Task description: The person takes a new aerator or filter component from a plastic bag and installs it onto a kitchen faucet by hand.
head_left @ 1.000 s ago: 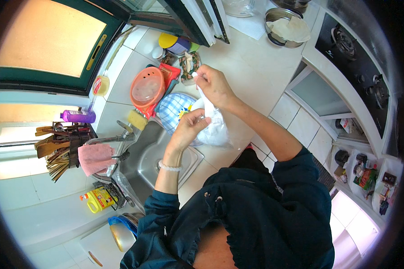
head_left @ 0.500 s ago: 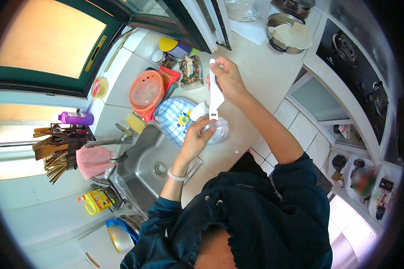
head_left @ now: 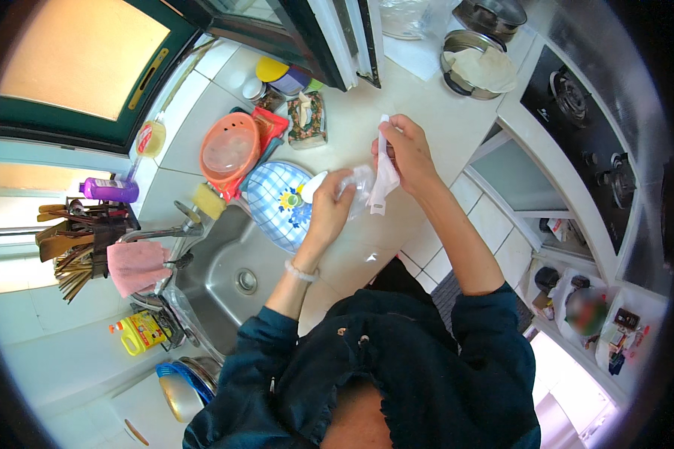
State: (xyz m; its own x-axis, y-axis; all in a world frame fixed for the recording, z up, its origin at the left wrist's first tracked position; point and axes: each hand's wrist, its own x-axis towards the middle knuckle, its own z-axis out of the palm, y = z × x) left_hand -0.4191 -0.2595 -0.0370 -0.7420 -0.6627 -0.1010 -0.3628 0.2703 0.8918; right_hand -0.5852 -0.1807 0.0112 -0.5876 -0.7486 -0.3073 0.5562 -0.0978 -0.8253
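My right hand [head_left: 412, 156] pinches the upper part of a narrow white folded strip [head_left: 384, 185]. The strip hangs above the counter and has a small slot near its lower end; it looks like thin folded plastic. My left hand [head_left: 329, 208] is closed on a crumpled clear plastic bag [head_left: 361, 182], just left of the strip. A small white object [head_left: 314, 186] shows beside the left fingers, its kind unclear. Under and left of that hand lies an oval blue-checked cover with yellow and blue flowers [head_left: 266, 196]; what it covers is hidden.
The steel sink [head_left: 217, 273] lies to the left, with a yellow sponge [head_left: 208, 202] at its edge. Behind are an orange colander [head_left: 230, 150] and a floral tissue box [head_left: 307, 129]. A steel pot [head_left: 464, 82] and a gas hob [head_left: 569, 142] stand right.
My left hand has let go of the strip's lower end and now holds the clear bag. My right hand has moved right and nearer with the strip, which is now more crumpled.
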